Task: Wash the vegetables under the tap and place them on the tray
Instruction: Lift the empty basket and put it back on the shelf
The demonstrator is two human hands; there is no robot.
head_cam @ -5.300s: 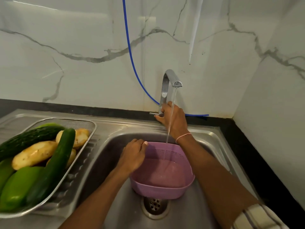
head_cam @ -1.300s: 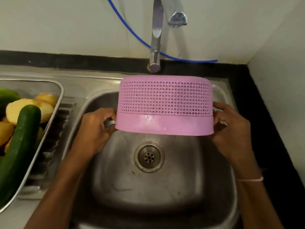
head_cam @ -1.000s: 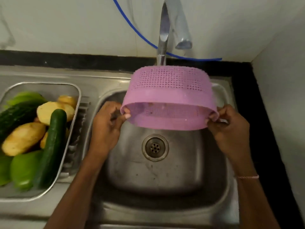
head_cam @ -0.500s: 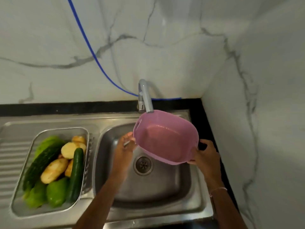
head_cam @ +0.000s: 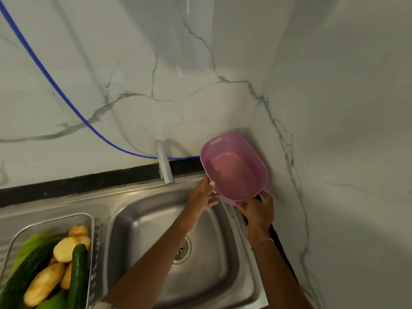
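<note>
A pink plastic basket (head_cam: 234,172) leans tilted in the back right corner, its empty inside facing me, against the marble wall above the sink (head_cam: 214,277). My left hand (head_cam: 204,195) holds its left rim, thumb on the edge. My right hand (head_cam: 257,209) grips the lower rim from below. The tap (head_cam: 164,166) stands left of the basket, with no water running. At the lower left, a metal tray (head_cam: 90,221) holds cucumbers (head_cam: 79,275), potatoes (head_cam: 66,246) and green vegetables.
A blue hose (head_cam: 66,101) runs down the wall behind the tap. The drain (head_cam: 181,249) sits in the bare basin. A black counter strip borders the sink at the back and right. Marble walls close the corner.
The water was shut off and the basket emptied upside down over the sink. Both hands then turned it upright and carried it up and right into the corner.
</note>
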